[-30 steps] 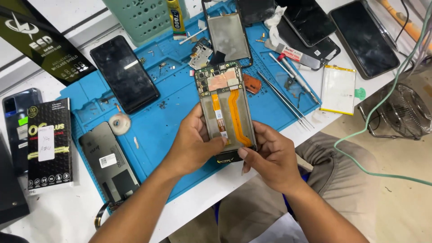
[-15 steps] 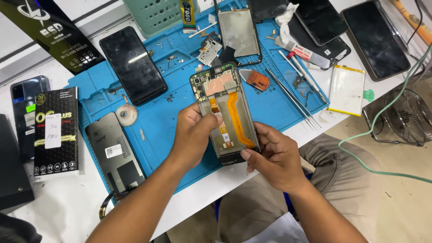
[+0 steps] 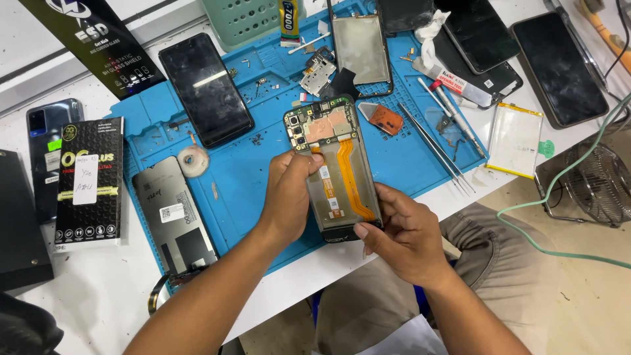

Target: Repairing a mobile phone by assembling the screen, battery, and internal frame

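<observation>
I hold an opened phone over the blue repair mat, its back off, showing a green circuit board at the top and an orange flex cable running down the middle. My left hand grips its left edge, thumb on the inside. My right hand pinches the bottom right corner between thumb and fingers. The phone is tilted slightly, top end away from me.
On the mat lie a black phone, a display panel, a tape roll, a phone frame, tweezers and small parts. A battery, more phones, a green basket, boxes and a fan surround it.
The view has shifted a little, so the mat and phone sit lower and left in frame. Both hands keep the same grip on the opened phone.
</observation>
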